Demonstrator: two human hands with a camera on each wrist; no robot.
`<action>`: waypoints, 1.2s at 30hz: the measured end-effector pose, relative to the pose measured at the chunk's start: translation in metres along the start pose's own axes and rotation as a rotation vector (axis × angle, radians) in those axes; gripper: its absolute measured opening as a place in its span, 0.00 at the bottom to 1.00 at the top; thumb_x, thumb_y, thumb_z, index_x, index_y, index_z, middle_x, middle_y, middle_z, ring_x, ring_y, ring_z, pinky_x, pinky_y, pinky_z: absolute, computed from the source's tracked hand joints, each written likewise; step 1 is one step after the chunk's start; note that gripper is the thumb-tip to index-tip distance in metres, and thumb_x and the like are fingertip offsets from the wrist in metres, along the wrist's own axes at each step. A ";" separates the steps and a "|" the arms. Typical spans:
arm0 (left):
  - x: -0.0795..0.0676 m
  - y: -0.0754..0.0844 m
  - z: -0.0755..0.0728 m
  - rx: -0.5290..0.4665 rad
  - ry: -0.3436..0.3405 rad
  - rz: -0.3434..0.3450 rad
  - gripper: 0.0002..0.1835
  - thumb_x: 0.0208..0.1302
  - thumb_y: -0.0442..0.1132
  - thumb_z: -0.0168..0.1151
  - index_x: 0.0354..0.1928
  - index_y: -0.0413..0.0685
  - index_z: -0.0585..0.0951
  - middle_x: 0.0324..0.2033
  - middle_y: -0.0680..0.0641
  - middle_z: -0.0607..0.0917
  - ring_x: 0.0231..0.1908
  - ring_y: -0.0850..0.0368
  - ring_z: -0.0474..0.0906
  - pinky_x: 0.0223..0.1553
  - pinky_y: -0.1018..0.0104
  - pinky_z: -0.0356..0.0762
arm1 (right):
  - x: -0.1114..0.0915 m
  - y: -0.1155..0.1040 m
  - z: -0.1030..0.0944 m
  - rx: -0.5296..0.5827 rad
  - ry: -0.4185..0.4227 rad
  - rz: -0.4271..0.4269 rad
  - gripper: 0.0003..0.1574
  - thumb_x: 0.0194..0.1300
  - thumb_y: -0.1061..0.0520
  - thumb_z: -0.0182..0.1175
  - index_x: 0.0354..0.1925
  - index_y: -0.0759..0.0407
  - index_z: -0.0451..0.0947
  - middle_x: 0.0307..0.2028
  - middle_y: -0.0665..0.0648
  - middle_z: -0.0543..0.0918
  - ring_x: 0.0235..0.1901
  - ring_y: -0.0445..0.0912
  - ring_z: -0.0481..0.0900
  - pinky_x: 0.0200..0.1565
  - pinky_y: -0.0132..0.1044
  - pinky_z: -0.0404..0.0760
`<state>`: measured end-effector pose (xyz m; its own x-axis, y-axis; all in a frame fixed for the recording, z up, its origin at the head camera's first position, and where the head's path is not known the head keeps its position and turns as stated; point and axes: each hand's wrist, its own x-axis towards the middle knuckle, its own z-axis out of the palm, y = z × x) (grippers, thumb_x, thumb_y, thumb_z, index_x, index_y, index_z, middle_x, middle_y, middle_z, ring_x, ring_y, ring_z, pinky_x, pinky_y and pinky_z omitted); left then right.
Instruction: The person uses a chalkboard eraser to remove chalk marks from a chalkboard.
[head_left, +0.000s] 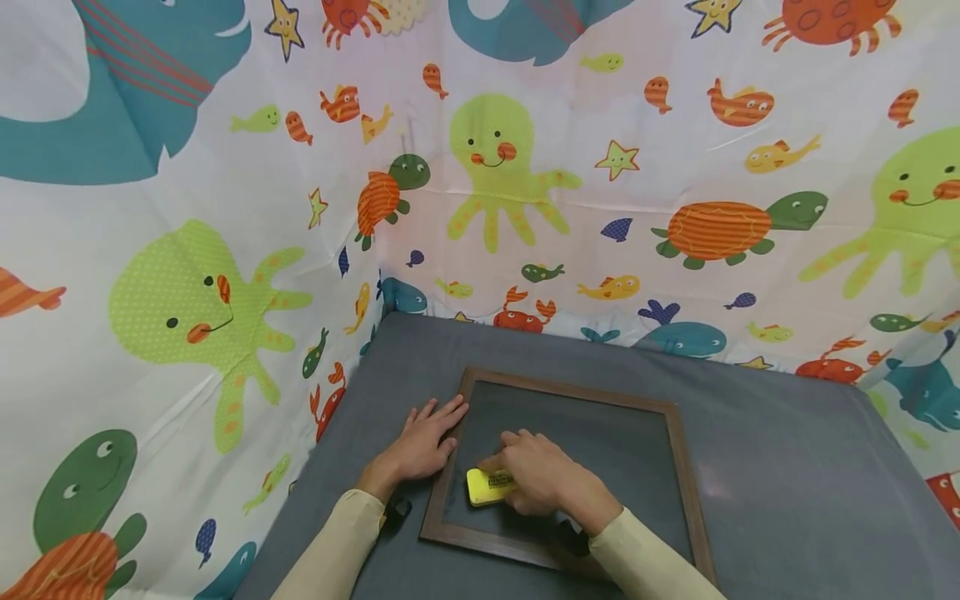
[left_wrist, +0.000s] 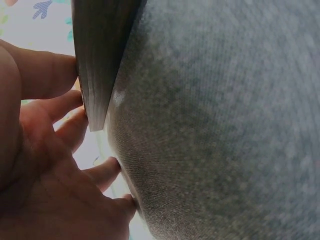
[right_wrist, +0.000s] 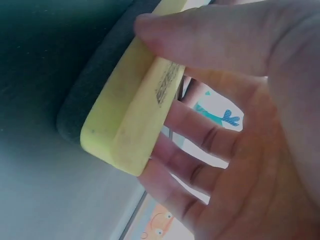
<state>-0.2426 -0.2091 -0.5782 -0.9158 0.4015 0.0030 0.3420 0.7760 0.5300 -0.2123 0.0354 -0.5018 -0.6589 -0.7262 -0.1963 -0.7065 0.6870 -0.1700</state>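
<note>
A blackboard with a brown wooden frame lies flat on the grey cloth surface. My right hand grips a yellow board eraser between thumb and fingers over the left part of the board. In the right wrist view the eraser has its dark felt side against the board, and the thumb presses along one long side. My left hand rests at the frame's left edge with its fingers spread. The left wrist view shows thumb and fingertips touching the wooden frame, other fingertips on the cloth.
Grey cloth covers the table around the board. A white curtain printed with sea animals hangs behind and along the left side. Dark straps sit at the wrists.
</note>
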 end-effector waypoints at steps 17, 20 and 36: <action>0.002 0.001 0.001 0.008 0.003 0.000 0.33 0.75 0.40 0.54 0.79 0.54 0.59 0.79 0.51 0.54 0.77 0.33 0.45 0.70 0.26 0.38 | -0.009 0.011 -0.018 0.049 0.158 0.013 0.36 0.58 0.46 0.70 0.66 0.37 0.77 0.40 0.47 0.76 0.35 0.41 0.69 0.36 0.36 0.71; 0.002 0.001 0.001 0.009 0.007 0.001 0.33 0.75 0.40 0.54 0.79 0.55 0.59 0.79 0.51 0.54 0.77 0.33 0.45 0.70 0.26 0.38 | -0.012 0.013 -0.023 0.046 0.191 0.034 0.35 0.59 0.45 0.70 0.66 0.39 0.77 0.41 0.47 0.77 0.35 0.41 0.70 0.35 0.36 0.73; -0.005 -0.001 -0.001 -0.051 0.009 0.018 0.33 0.75 0.39 0.54 0.78 0.52 0.60 0.79 0.49 0.54 0.77 0.32 0.43 0.70 0.26 0.36 | -0.042 0.042 -0.059 0.122 0.322 0.253 0.40 0.59 0.42 0.71 0.68 0.49 0.76 0.45 0.54 0.79 0.37 0.44 0.73 0.38 0.39 0.76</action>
<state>-0.2389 -0.2125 -0.5779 -0.9116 0.4106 0.0205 0.3475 0.7430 0.5720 -0.2292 0.0934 -0.4435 -0.8682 -0.4924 0.0618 -0.4893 0.8287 -0.2717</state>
